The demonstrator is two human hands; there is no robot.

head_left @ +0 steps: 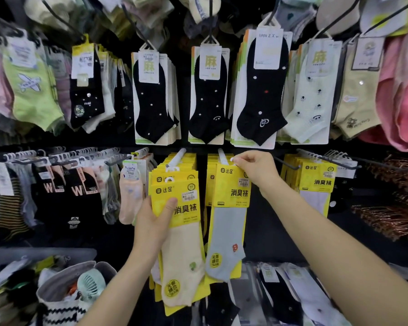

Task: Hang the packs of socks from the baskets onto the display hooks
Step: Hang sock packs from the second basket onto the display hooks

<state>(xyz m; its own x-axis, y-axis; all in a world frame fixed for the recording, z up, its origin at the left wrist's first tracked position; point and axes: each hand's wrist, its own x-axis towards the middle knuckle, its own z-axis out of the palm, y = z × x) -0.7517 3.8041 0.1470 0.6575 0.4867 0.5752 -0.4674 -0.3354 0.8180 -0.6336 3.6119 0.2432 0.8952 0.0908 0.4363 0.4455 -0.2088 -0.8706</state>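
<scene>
Right hand [254,170] pinches the top tab of a yellow grey-sock pack [231,191] at the tip of a white display hook [222,155], probably to thread the hole on. The pack hangs straight below the hand.

Left hand [153,220] grips the cream-sock packs [181,208], thumb across the front, just left of the hook, probably as supply within reach.

Basket [57,285] sits lower left.

Glossy yellow card headers [232,187] top soft knitted cloth socks [225,241]; smooth white plastic hooks [178,156] jut out; copper-coloured metal hangers [391,220] gleam far right.
</scene>
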